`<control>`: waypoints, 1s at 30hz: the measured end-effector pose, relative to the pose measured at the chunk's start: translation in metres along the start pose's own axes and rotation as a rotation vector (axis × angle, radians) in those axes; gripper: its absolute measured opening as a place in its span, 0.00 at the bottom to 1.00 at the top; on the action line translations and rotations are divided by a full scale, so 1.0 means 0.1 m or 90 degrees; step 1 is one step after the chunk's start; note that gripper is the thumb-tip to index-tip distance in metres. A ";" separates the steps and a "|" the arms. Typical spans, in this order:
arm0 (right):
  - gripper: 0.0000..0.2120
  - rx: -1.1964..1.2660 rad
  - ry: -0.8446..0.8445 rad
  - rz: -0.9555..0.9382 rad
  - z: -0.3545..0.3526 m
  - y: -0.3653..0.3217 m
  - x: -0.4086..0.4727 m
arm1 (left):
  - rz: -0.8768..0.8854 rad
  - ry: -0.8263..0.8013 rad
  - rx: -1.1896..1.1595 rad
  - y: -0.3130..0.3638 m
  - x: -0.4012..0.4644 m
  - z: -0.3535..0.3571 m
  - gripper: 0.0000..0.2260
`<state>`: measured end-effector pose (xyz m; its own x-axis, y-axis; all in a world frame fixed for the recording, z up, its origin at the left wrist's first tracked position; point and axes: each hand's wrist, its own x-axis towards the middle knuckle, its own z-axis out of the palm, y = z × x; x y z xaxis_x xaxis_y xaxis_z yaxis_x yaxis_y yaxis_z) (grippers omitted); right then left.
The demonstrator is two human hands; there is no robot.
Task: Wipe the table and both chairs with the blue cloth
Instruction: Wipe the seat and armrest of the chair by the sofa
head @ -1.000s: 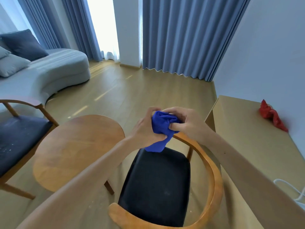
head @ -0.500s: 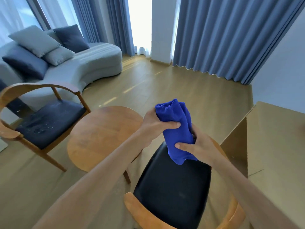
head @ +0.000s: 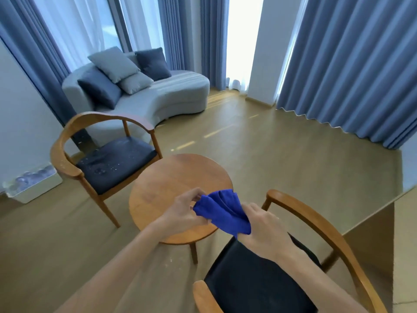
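Both hands have dropped lower since half a second ago, and the bunched bright blue cloth (head: 222, 210), which stood upright between them then, now lies slantwise from centre toward lower right, held over the near edge of the round wooden table (head: 180, 195). More of the room shows too: the second chair and the sofa sit fuller in the frame than before

At centre, the left hand (head: 182, 212) pinches the cloth's left end with curled fingers and thumb. Just right of it, the right hand (head: 264, 227) has its fingers curled round the cloth's lower right end, the back of the hand toward the camera. Cloth hangs clear of the tabletop; whether it touches anything beneath cannot be told

Lower right of the frame holds the near wooden armchair with black seat (head: 259, 283), its curved arm sweeping behind the right wrist. Left of centre stands the far wooden armchair with dark seat (head: 112, 161), its cushion speckled with pale crumbs. Behind it, upper left, sits a curved grey sofa (head: 178, 91) with grey and dark cushions. Pleated blue curtains (head: 352, 64) fill the upper right
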<state>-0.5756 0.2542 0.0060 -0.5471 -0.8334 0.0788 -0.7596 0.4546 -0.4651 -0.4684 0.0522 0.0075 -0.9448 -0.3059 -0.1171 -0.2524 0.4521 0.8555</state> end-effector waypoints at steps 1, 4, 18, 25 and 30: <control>0.12 -0.007 -0.016 -0.013 0.13 -0.10 0.08 | -0.008 0.020 0.017 -0.12 -0.04 -0.10 0.15; 0.10 0.006 -0.059 -0.030 0.49 -0.48 0.39 | -0.051 0.093 0.077 -0.47 -0.13 -0.47 0.15; 0.23 -0.166 -0.160 0.027 2.51 -2.40 2.67 | -0.405 0.080 0.452 -3.12 -0.86 -3.07 0.29; 0.33 -0.206 -0.273 0.033 3.04 -2.94 3.58 | -0.513 0.005 0.387 -4.05 -0.84 -4.00 0.29; 0.32 -0.233 -0.282 0.049 3.48 -3.08 4.38 | -0.512 0.015 0.383 -4.50 -0.31 -4.78 0.28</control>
<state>-0.4587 -0.3604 -0.1227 -0.4666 -0.8096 -0.3561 -0.8382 0.5332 -0.1141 -0.2262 -0.5421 -0.1328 -0.4442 -0.7207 -0.5322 -0.8837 0.4501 0.1282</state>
